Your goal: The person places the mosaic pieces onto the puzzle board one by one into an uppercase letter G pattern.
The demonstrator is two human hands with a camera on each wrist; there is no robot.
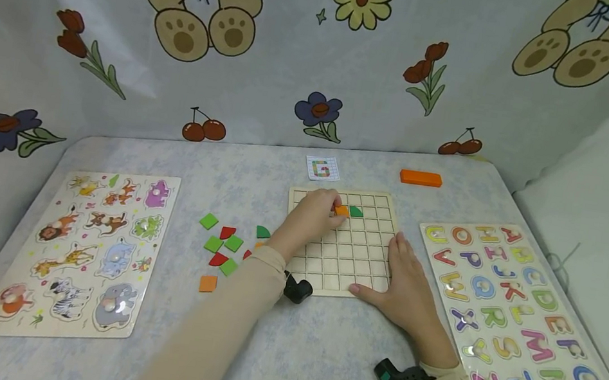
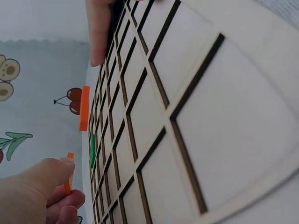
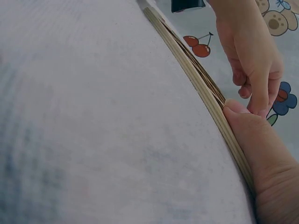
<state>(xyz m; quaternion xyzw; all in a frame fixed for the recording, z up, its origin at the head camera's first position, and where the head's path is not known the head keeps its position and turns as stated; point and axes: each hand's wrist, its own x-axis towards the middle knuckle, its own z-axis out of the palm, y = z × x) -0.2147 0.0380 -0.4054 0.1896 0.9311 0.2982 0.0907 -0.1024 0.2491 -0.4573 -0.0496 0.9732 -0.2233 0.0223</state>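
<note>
My left hand (image 1: 309, 220) pinches an orange square tile (image 1: 342, 211) between thumb and fingertips, over the upper part of a wooden grid board (image 1: 339, 253). In the left wrist view the tile (image 2: 70, 175) stands on edge in that grip. A green quarter-round tile (image 1: 356, 211) lies in a grid cell just right of it. Along the board's right side rests my right hand (image 1: 408, 286), fingers extended and thumb spread to the near edge. The right wrist view has the thumb (image 3: 252, 135) against the board's edge.
Several green, red and orange tiles (image 1: 213, 244) lie loose left of the board. A pattern card (image 1: 322, 168) and an orange block (image 1: 420, 178) are behind it. An animal puzzle board (image 1: 102, 213) lies at left, a letter puzzle board (image 1: 511, 297) at right, close to my right forearm.
</note>
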